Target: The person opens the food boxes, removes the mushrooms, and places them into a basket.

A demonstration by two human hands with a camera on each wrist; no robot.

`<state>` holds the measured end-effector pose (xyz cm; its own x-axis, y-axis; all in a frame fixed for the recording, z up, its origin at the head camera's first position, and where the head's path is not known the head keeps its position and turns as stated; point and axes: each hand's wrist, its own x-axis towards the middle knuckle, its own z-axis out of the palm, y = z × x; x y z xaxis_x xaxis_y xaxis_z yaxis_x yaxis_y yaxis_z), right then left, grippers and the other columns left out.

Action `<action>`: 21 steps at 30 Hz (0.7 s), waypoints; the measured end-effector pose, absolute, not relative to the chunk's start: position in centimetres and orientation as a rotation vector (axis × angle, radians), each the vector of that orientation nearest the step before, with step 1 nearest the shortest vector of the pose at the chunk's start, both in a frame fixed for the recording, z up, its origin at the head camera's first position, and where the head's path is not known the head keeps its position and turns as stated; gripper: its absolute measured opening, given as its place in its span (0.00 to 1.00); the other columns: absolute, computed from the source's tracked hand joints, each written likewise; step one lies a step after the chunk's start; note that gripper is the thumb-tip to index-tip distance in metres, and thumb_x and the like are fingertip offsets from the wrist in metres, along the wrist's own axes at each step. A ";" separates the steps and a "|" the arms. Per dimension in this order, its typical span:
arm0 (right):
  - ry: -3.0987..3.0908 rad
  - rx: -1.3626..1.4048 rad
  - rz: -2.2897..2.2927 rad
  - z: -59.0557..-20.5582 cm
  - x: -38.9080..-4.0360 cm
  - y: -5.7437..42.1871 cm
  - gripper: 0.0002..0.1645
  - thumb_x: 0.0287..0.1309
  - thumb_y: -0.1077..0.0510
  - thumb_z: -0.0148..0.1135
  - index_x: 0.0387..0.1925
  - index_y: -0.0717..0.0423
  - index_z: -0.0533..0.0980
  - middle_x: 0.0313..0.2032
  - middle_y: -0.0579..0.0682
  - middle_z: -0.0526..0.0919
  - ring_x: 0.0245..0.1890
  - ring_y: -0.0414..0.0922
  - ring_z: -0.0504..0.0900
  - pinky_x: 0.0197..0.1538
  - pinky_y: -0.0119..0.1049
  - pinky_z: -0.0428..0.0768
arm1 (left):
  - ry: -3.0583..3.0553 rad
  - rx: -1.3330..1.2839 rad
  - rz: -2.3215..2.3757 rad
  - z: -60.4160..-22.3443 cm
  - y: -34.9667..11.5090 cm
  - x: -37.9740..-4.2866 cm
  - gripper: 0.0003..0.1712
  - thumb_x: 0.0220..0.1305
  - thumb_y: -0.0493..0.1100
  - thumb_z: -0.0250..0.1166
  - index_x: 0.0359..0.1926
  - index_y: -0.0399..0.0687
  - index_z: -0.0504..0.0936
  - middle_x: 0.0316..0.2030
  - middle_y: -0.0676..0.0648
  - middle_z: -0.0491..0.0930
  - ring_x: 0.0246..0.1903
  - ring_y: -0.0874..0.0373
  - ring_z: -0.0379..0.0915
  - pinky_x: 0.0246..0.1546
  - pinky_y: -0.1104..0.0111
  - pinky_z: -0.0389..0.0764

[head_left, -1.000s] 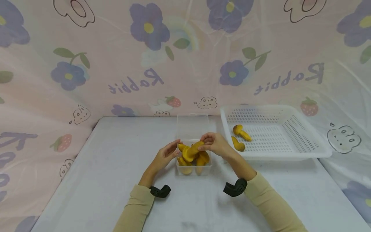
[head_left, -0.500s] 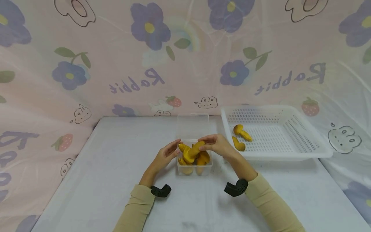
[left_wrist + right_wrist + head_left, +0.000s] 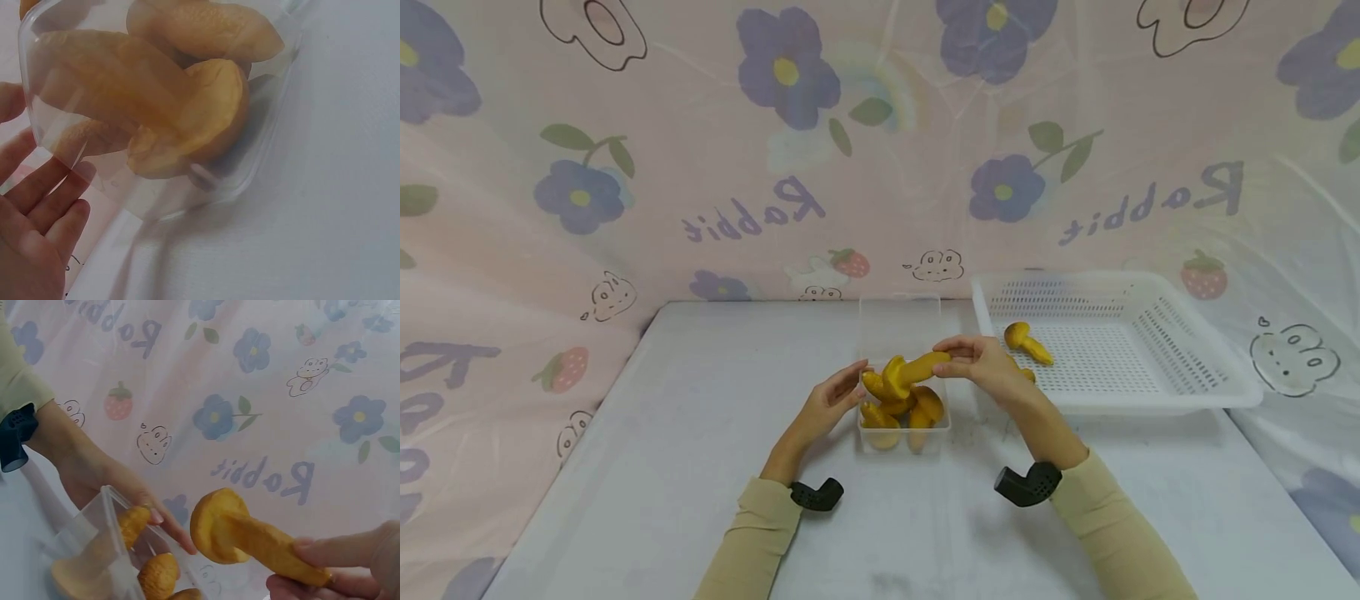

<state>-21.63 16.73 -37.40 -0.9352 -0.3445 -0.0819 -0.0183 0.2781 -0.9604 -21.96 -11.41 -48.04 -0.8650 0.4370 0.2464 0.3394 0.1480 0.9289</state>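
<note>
My right hand (image 3: 988,367) pinches a yellow mushroom (image 3: 917,375) by the end of its stem, thumb on one side and fingers on the other. The right wrist view shows the mushroom's cap pointing left, raised above the clear plastic box (image 3: 902,430). Several more yellow mushrooms (image 3: 928,404) lie inside that box, and its clear lid (image 3: 898,325) stands open at the back. My left hand (image 3: 827,404) is at the box's left side, its fingers (image 3: 62,194) lightly bent and reaching along the wall without gripping.
A white perforated basket (image 3: 1150,398) stands at the back right of the white-covered table (image 3: 715,367). In it lies one mushroom (image 3: 1028,342) in plain sight, with another partly hidden behind my right hand. A patterned curtain (image 3: 880,208) rises behind the table.
My right hand has lifted the mushroom up and to the right, out of the pile in the box. The left hand has stayed in place.
</note>
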 end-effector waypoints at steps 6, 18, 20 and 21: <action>2.275 -0.354 -1.766 -36.1 -21.1 17.9 0.26 0.61 0.61 0.62 0.55 0.74 0.69 0.34 0.34 0.84 0.35 0.30 0.84 0.48 0.21 0.82 | 2.311 0.788 1.844 -47.8 -11.4 -21.9 0.29 0.71 0.32 0.52 0.70 0.35 0.60 0.67 0.33 0.66 0.71 0.39 0.58 0.70 0.53 0.61; 2.337 -0.308 -1.805 -34.8 -20.6 20.8 0.26 0.62 0.59 0.62 0.56 0.72 0.68 0.34 0.29 0.84 0.37 0.31 0.85 0.46 0.19 0.81 | 2.322 0.766 1.837 -47.5 -11.3 -21.6 0.29 0.71 0.34 0.52 0.71 0.38 0.60 0.67 0.34 0.67 0.71 0.39 0.59 0.71 0.52 0.62; 2.353 -0.283 -1.805 -34.7 -20.5 21.4 0.26 0.62 0.58 0.62 0.55 0.71 0.68 0.34 0.29 0.84 0.37 0.31 0.85 0.46 0.20 0.81 | 2.318 0.766 1.841 -47.5 -11.3 -21.6 0.29 0.71 0.33 0.52 0.71 0.38 0.60 0.67 0.34 0.67 0.70 0.39 0.59 0.70 0.53 0.62; 2.360 -0.275 -1.808 -34.7 -20.5 21.8 0.25 0.62 0.58 0.62 0.55 0.70 0.69 0.34 0.29 0.84 0.37 0.30 0.85 0.46 0.20 0.81 | 2.316 0.771 1.843 -47.5 -11.3 -21.6 0.29 0.71 0.33 0.52 0.71 0.37 0.60 0.67 0.33 0.67 0.70 0.39 0.59 0.70 0.52 0.62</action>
